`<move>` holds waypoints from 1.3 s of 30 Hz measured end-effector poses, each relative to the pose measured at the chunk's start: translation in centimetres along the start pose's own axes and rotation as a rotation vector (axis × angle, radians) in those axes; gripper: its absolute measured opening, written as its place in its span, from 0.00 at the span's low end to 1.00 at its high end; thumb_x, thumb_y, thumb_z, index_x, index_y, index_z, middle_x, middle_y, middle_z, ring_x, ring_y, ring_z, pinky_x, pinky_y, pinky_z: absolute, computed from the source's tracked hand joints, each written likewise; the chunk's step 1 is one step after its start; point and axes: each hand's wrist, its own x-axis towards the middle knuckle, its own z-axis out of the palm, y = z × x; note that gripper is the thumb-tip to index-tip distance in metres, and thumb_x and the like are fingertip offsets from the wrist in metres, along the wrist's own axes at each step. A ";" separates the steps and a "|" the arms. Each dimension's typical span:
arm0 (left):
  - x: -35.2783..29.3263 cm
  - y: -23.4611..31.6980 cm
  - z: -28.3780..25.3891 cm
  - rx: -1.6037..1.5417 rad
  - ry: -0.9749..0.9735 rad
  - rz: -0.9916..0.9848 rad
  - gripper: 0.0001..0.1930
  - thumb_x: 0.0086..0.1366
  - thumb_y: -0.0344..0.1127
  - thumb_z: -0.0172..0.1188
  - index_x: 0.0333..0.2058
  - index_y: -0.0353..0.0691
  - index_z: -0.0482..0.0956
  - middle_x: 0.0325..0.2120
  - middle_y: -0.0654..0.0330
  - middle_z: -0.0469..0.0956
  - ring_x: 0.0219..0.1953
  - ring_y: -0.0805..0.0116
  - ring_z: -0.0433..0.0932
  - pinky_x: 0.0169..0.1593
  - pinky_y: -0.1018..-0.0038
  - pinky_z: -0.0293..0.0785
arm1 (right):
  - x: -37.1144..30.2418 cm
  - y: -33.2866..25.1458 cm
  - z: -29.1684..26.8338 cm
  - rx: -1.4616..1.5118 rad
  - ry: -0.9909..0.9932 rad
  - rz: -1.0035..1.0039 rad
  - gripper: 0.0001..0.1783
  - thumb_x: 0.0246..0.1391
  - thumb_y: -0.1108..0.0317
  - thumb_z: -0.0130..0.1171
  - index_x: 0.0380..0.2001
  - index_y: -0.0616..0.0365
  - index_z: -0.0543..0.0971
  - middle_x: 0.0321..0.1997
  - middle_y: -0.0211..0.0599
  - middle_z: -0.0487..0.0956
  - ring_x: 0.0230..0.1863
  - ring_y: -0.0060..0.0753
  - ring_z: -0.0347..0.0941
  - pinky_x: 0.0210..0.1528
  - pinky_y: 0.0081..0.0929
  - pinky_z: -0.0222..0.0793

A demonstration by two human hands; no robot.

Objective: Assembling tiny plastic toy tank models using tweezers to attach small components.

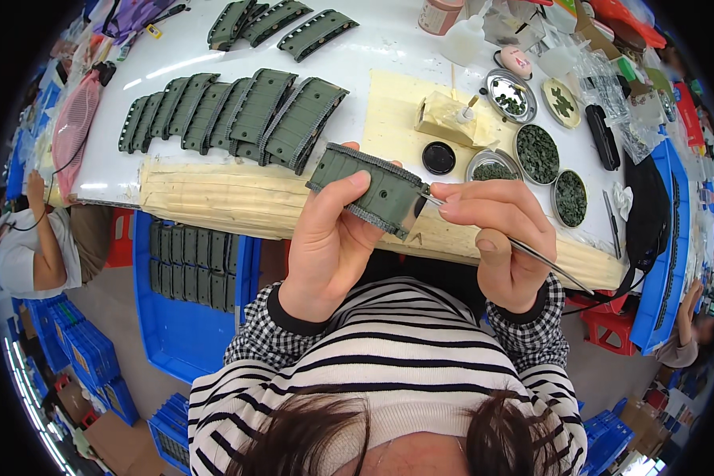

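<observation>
My left hand (pixel 319 258) grips a curved dark green plastic part (pixel 365 181) with ridged edges, thumb on its face and fingers behind it. It is held tilted above the near edge of the table. In my right hand (pixel 509 234) is a pair of slim metal tweezers (pixel 559 270). Their tips meet the right end of the green part, where a tiny dark bit shows; whether the tips pinch it I cannot tell. Right of the part stand round tins of small green pieces (pixel 537 153) and a black round lid (pixel 438 158).
Overlapping similar green parts (pixel 206 111) lie at the table's left, several more at the back. A yellowish block with a small bottle (pixel 464 117) stands beyond my right hand. Below left, a blue crate (pixel 178 329) holds rows of green parts. Other people sit at both sides.
</observation>
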 end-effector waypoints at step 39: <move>0.2 -2.3 -0.4 -0.026 -0.082 0.067 0.18 0.65 0.30 0.52 0.54 0.46 0.65 0.47 0.50 0.73 0.49 0.64 0.75 0.50 0.66 0.78 | -1.6 0.8 1.2 -0.030 0.166 -0.037 0.07 0.55 0.79 0.55 0.37 0.66 0.79 0.39 0.46 0.79 0.41 0.39 0.79 0.41 0.28 0.75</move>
